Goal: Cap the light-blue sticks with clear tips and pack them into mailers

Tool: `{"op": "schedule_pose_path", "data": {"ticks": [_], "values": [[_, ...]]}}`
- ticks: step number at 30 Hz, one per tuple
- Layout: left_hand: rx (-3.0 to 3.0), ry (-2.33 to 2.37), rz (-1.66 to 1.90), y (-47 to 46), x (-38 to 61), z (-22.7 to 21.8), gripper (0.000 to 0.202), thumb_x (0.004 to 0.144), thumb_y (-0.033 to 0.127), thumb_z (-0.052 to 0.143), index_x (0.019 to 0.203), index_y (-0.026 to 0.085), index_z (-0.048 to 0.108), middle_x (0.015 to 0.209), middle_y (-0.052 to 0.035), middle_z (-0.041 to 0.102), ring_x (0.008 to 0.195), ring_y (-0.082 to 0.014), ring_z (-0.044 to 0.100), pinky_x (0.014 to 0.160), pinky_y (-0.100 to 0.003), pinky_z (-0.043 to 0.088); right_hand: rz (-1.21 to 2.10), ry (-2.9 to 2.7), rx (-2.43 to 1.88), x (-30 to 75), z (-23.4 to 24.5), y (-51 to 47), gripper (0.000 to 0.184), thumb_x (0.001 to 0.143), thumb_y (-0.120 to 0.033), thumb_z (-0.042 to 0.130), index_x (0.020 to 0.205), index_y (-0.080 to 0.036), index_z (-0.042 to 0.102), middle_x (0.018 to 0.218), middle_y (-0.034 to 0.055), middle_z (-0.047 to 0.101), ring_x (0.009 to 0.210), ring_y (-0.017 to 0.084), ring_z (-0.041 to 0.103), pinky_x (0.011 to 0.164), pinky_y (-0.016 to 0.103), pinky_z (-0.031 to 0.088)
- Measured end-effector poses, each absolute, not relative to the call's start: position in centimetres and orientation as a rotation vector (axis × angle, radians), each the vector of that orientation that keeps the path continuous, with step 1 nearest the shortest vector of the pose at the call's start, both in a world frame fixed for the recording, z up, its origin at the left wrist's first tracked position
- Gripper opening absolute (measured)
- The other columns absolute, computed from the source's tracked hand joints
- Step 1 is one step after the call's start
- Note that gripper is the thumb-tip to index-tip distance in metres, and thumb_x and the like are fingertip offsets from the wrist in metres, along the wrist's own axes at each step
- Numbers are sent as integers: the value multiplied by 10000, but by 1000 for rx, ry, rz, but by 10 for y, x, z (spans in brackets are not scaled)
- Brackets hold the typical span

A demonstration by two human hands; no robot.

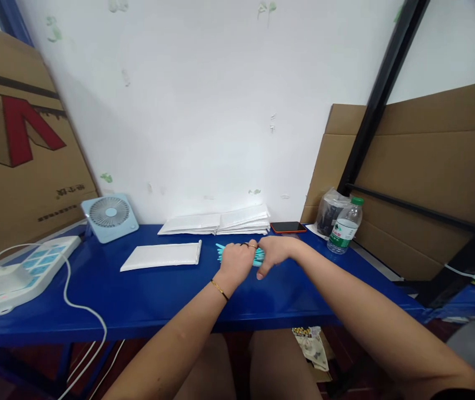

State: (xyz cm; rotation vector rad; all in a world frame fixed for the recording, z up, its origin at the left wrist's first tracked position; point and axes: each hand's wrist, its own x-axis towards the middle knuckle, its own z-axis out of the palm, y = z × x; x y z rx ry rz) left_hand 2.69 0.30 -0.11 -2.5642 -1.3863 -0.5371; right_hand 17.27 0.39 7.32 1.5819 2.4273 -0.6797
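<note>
Just above the blue table, my left hand [237, 262] is closed around a bundle of thin turquoise sticks [259, 255]; their exact kind cannot be made out. Their ends stick out on both sides of the fist. My right hand [276, 253] meets the bundle's right end, its fingers curled against it and touching the left hand, the thumb angled down. A thin dark loop and a ring show by the left fingers. To the left lies a flat white padded envelope [160, 256], and behind the hands is a stack of similar white envelopes [220, 221].
A phone [288, 227] lies at the back, beside a plastic-wrapped dark roll [328, 214] and a green-capped water bottle [345, 226]. Left are a small fan [111, 216] and a power strip [41, 269] with a white cable. Cardboard [433, 183] and a black post [381, 83] flank the right.
</note>
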Motion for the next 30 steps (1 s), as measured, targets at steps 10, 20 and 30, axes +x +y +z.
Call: {"op": "schedule_pose_path", "data": {"ticks": [10, 20, 30], "values": [[-2852, -1624, -117, 4, 4, 34, 225, 641, 361, 587, 802, 205, 612, 738, -46, 659, 649, -196, 619, 528, -250, 416, 607, 2586, 1696, 164, 40, -27, 201, 791, -139, 447, 971, -164, 530, 903, 116, 625, 795, 232, 614, 637, 302, 440], [-2554, -716, -492, -9, 7, 11, 227, 853, 183, 371, 775, 181, 585, 695, -62, 623, 676, -162, 548, 594, -291, 319, -2129, 2026, 1106, 173, 25, -18, 401, 594, -449, 689, 779, -128, 536, 820, 73, 638, 731, 194, 626, 654, 324, 479], [-2689, -1288, -581, 4, -67, 29, 866, 567, 327, 731, 1324, 313, 310, 1340, -84, 395, 1268, -284, 285, 1011, -435, 194, -2092, 2209, 1482, 167, 11, -31, 363, 697, -453, 624, 645, -167, 407, 481, -67, 443, 389, 60, 417, 413, 195, 361]]}}
